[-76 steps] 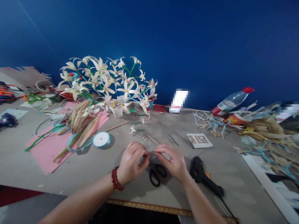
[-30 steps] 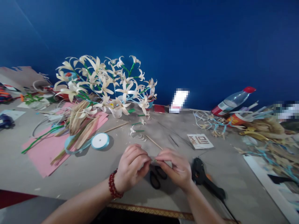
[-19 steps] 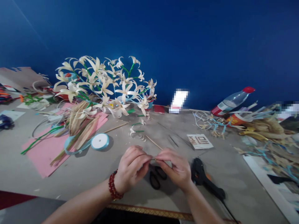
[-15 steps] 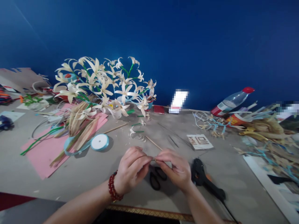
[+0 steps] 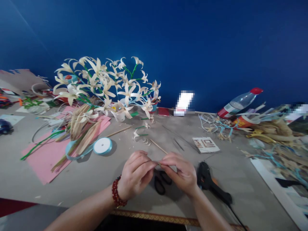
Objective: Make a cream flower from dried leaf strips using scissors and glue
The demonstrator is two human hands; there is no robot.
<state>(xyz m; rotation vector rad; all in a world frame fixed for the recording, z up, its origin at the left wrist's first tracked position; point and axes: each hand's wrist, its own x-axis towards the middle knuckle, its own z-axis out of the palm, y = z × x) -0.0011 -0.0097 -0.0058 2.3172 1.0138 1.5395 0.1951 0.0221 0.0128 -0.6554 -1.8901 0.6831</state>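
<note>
My left hand (image 5: 139,171), with a red bead bracelet at the wrist, is closed in a pinch. Facing it, my right hand (image 5: 180,171) pinches too, and the fingertips of both nearly meet. Between them is a tiny yellowish piece, too small to name. Black-handled scissors (image 5: 160,186) lie on the table under the hands, their blades hidden. A thin wooden stick (image 5: 158,146) rests just beyond the fingers. Right of my right hand lies a black glue gun (image 5: 213,184) with its cord.
Cream husk flowers (image 5: 130,91) on green stems stand at the back left. A blue ribbon spool (image 5: 102,146) sits beside pink paper (image 5: 39,157) bearing dried husks (image 5: 81,128). To the right are a tilted bottle (image 5: 240,102), a patterned card (image 5: 206,145) and a white board (image 5: 271,189).
Both hands stay pinched together in almost the same place. The fingertips have shifted only slightly around the small piece, and the view has moved a little.
</note>
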